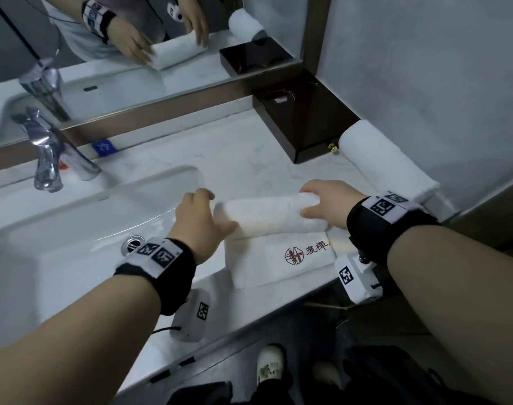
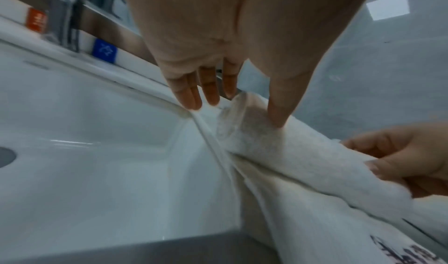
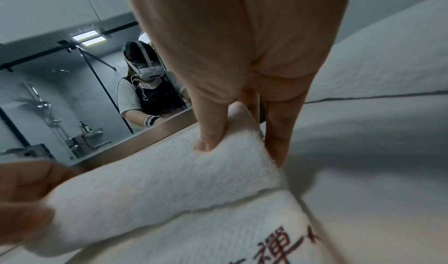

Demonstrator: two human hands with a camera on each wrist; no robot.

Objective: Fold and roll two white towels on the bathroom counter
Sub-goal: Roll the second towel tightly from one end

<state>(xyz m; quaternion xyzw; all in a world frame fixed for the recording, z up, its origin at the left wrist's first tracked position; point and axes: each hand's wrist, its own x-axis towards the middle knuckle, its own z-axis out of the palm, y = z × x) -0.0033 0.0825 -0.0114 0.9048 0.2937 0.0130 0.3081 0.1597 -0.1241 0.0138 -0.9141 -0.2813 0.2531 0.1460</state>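
White towel roll [image 1: 271, 219] between both hands [image 1: 201, 222] [image 1: 326, 204]

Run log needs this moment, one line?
half-rolled towel | left hand: touches left end | right hand: grips right end | finished roll: by wall

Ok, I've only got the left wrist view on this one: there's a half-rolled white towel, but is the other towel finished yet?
Observer: Yes. The head view shows a fully rolled white towel lying along the grey wall, beside a glossy dark brown box.
Operator: And how is the roll's far end held? It runs off my frame.
Observer: In the right wrist view the right hand pinches the right end of the half-rolled white terry towel, thumb on top, one finger down against its end.
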